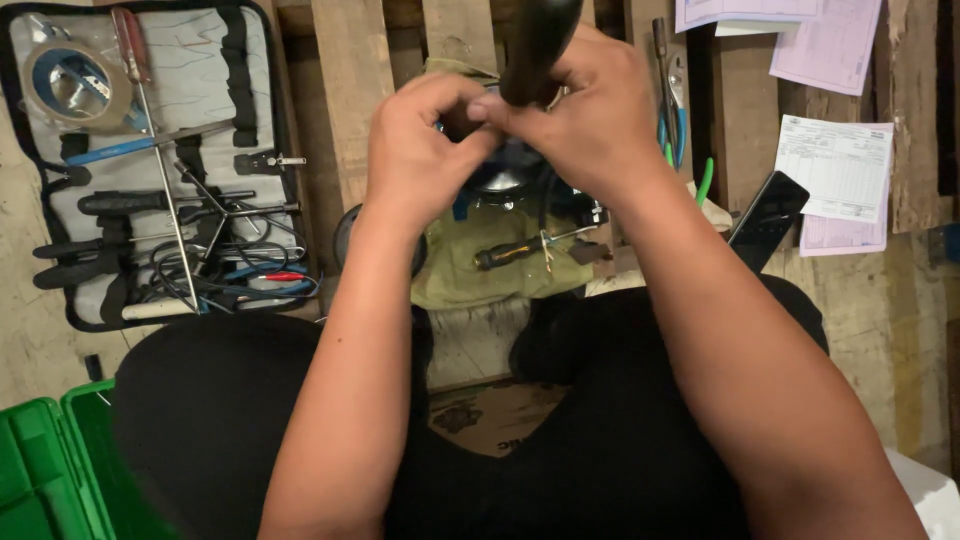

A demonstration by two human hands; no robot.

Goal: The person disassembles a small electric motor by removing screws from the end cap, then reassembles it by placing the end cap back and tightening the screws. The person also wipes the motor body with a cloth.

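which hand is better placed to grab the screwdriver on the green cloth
Right, probably. The right hand grips the black handle, but its forearm passes just beside the screwdriver; the left hand sits farther over.

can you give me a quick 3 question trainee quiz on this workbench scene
1. True or false: the right hand grips a black handle.
2. Where is the open tool roll? A) on the left B) on the right C) on the lap
3. What lies on the olive cloth below the left hand?

Key: 1 true. 2 A. 3 a screwdriver.
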